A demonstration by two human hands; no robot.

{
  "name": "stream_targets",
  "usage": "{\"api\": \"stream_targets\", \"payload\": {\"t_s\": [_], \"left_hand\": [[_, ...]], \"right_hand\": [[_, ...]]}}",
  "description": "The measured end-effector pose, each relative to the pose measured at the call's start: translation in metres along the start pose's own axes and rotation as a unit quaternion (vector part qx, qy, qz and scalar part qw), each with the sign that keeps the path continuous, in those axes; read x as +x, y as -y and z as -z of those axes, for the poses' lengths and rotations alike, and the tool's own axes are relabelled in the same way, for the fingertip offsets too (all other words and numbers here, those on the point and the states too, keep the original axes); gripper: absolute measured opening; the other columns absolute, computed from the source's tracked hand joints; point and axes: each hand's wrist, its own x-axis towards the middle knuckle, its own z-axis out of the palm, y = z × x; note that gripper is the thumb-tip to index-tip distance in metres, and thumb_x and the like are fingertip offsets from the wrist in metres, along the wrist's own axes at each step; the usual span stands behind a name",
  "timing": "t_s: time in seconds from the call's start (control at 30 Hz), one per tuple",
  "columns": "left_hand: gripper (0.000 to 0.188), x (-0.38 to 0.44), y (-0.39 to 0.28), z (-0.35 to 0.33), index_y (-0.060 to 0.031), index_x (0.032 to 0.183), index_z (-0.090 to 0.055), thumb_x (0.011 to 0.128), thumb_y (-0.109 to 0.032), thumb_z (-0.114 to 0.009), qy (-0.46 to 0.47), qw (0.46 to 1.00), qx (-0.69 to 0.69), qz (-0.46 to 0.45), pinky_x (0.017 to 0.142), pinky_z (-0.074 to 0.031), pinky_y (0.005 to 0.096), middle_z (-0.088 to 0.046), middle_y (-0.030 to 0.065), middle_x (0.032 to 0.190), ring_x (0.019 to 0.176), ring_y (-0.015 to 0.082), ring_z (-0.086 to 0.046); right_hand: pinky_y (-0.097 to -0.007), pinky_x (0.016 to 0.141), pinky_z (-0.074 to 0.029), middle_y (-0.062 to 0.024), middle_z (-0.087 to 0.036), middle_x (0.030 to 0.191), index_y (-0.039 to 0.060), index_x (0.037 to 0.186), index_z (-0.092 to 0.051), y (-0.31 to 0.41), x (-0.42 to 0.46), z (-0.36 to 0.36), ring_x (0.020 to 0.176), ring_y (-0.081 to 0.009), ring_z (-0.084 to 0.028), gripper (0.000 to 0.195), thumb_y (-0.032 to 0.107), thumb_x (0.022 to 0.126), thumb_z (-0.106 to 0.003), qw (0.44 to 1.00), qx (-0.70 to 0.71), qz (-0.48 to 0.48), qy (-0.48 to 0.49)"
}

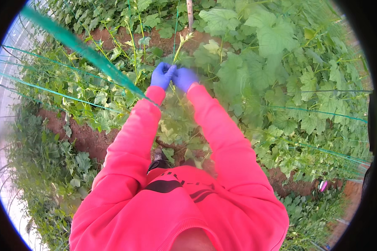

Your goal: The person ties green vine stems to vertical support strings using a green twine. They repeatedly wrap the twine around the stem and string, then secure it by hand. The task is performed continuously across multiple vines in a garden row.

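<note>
Both my hands wear blue-violet gloves and meet in front of me among climbing vines. My left hand (161, 74) has its thumb and fingers pinched at a pale green vine stem (177, 56). Against it, my right hand (185, 77), slightly blurred, closes around the same spot; its fingertips are partly hidden. The vine's budding tip (185, 38) sticks up beyond my fingers. A thin green twine (176, 29) comes down to the hands beside this stem. Whether the fingers also grip the twine cannot be seen.
A thick-looking green twine (81, 45) crosses close to the camera, over my left forearm. More green strings (56, 93) run at the left and right. Large lobed leaves (264, 34) crowd the right. A wooden stake (190, 15) stands ahead; reddish soil (84, 138) shows between rows.
</note>
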Motion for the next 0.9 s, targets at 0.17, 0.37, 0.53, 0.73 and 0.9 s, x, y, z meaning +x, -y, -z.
{"api": "stream_targets", "payload": {"t_s": [0.17, 0.37, 0.53, 0.73, 0.9], "left_hand": [[0.016, -0.011, -0.013, 0.011, 0.0022, 0.101, -0.054, 0.093, -0.012, -0.052, -0.039, 0.991, -0.116, 0.045, 0.061, -0.054, 0.0278, -0.065, 0.0139, 0.088, 0.068, 0.0203, -0.067], [0.025, -0.017, -0.033, 0.01, 0.0052, 0.116, -0.049, 0.092, -0.004, -0.049, 0.044, 0.988, -0.135, 0.056, 0.057, -0.058, 0.0311, -0.064, 0.0172, 0.089, 0.062, 0.0232, -0.067], [0.026, -0.015, -0.027, 0.016, 0.0029, 0.115, -0.052, 0.091, -0.004, -0.052, 0.09, 0.98, -0.148, 0.094, 0.055, -0.056, 0.0306, -0.064, 0.0148, 0.085, 0.059, 0.0212, -0.064], [0.021, -0.029, -0.039, -0.003, 0.0015, 0.109, -0.058, 0.091, -0.004, -0.05, -0.02, 0.999, -0.022, -0.03, 0.055, -0.052, 0.0259, -0.065, 0.0096, 0.079, 0.06, 0.014, -0.062], [0.021, -0.033, -0.037, -0.003, 0.0014, 0.107, -0.062, 0.09, 0.001, -0.049, -0.028, 0.994, 0.057, -0.088, 0.066, -0.054, 0.0246, -0.066, 0.006, 0.092, 0.074, 0.009, -0.06]], "right_hand": [[-0.041, 0.078, -0.05, -0.0151, -0.067, 0.092, 0.0123, 0.088, -0.071, -0.006, -0.004, 0.003, 0.088, -0.0321, -0.064, 0.027, 0.036, 0.079, -0.062, 1.0, 0.001, -0.022, -0.013], [-0.0297, 0.07, -0.052, -0.0101, -0.069, 0.086, 0.0022, 0.095, -0.068, -0.025, 0.011, 0.016, 0.074, -0.0153, -0.066, 0.02, 0.0, 0.079, -0.056, 0.898, 0.416, 0.133, -0.054], [-0.0272, 0.06, -0.05, -0.0074, -0.068, 0.082, 0.0016, 0.097, -0.068, 0.004, 0.001, 0.028, 0.067, -0.0149, -0.062, 0.023, -0.005, 0.079, -0.055, 0.899, 0.408, 0.158, -0.032], [-0.0246, 0.057, -0.045, -0.0059, -0.063, 0.077, 0.0011, 0.091, -0.065, 0.008, -0.014, 0.011, 0.067, -0.012, -0.058, 0.012, 0.003, 0.083, -0.057, 0.803, 0.584, 0.012, -0.117], [-0.0234, 0.055, -0.043, -0.0028, -0.063, 0.078, 0.0034, 0.097, -0.063, 0.005, -0.023, 0.017, 0.065, -0.0104, -0.056, 0.015, 0.007, 0.084, -0.058, 0.871, 0.466, 0.062, -0.143]]}}
